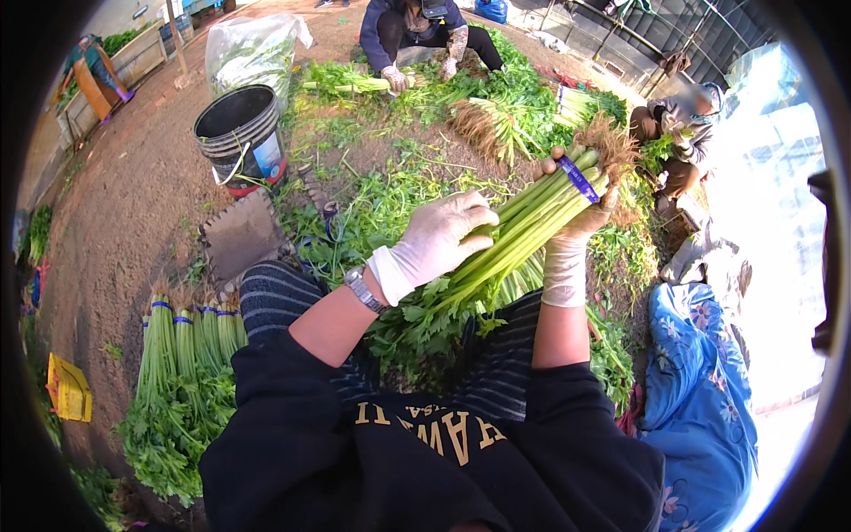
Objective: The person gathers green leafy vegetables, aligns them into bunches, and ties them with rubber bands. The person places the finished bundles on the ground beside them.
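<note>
A celery bunch [532, 223] with brown roots lies slanted across my lap, roots to the upper right and leaves toward my knees. A purple printed band [577, 178] circles its stalks near the roots. My right hand [588, 216], in a pale thin glove, grips the root end from beneath, and its fingertips show on the far side. At the left edge of the stalks, my gloved left hand [445, 233] has thumb and curled fingers closed on the bunch's side. Several banded celery bunches [189, 339] are lined up on the soil by my left knee.
Ahead to the left stand a black bucket [236, 126] and a clear plastic bag [256, 50] of greens. Loose celery leaves [392, 206] litter the soil. Two co-workers crouch ahead, near unbanded celery [495, 126]. Blue flowered cloth [691, 372] lies at my right; a yellow basket [68, 389] is far left.
</note>
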Demonstrator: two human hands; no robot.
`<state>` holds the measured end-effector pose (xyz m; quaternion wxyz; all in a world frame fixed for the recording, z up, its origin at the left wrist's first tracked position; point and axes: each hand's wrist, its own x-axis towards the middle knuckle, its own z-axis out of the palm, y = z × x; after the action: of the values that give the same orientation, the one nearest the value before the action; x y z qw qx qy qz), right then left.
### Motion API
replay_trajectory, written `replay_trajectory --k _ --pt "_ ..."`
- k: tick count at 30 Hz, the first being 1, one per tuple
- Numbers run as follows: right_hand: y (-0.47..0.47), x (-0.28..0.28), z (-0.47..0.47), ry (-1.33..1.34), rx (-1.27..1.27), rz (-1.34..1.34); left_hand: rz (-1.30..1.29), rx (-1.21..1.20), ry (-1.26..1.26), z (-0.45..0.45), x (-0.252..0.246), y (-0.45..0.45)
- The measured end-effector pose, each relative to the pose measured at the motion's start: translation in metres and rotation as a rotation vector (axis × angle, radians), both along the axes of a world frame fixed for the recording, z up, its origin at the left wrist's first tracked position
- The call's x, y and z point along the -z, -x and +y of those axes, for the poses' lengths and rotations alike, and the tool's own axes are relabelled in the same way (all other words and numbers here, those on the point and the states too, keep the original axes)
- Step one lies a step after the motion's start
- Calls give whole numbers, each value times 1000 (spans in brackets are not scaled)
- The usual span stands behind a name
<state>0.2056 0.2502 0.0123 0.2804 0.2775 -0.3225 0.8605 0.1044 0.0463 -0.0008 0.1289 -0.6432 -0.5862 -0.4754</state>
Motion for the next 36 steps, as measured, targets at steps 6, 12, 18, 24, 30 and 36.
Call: replay_trajectory --k 6,12,18,24,30,36 --pt "-3 -3 2 -56 18 43 -235 -39 260 -3 -1 30" --pt "-4 -3 0 -30 38 -12 -69 25 181 -3 16 23" --pt "-6 -5 -7 -78 77 -44 -398 205 203 7 -28 29" --pt "-5 -1 -1 -64 -4 -41 -794 364 429 7 -12 34" --pt "1 9 -3 -48 -51 -125 -1072 626 117 25 -23 19" --pt "16 18 -7 -192 -39 -219 -1335 989 -461 50 -102 20"
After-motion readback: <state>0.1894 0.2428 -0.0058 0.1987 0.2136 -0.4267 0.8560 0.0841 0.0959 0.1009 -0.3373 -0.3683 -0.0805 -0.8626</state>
